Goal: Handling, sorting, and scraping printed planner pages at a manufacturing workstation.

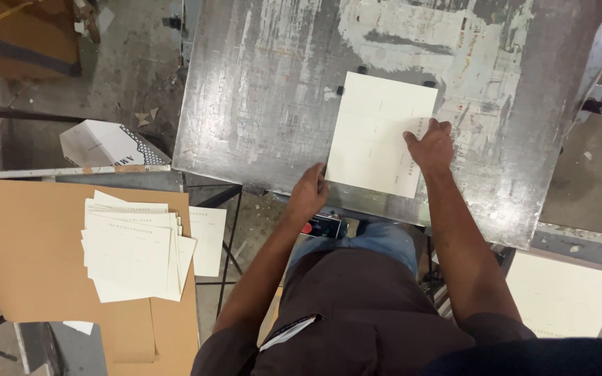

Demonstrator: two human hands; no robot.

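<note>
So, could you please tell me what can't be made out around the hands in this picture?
- Head view: left hand fingertips, hidden over the sheet edge.
- Control box, mostly hidden by the plate and wrist.
- Right stack, cut off by an arm and sleeve.
- Print on the left pile, too small.

Cream sheet (pixel 377 132) on scuffed grey table (pixel 259 104) (brown cardboard (pixel 29 251) alongside)

We see one cream card sheet (pixel 377 132), rectangular and faintly printed, lying flat on the worn metal tabletop (pixel 259 90), tilted slightly clockwise. Its 7 o'clock corner meets our left hand (pixel 309 191); our right hand (pixel 432 146) presses flat on its 3 o'clock edge.
</note>
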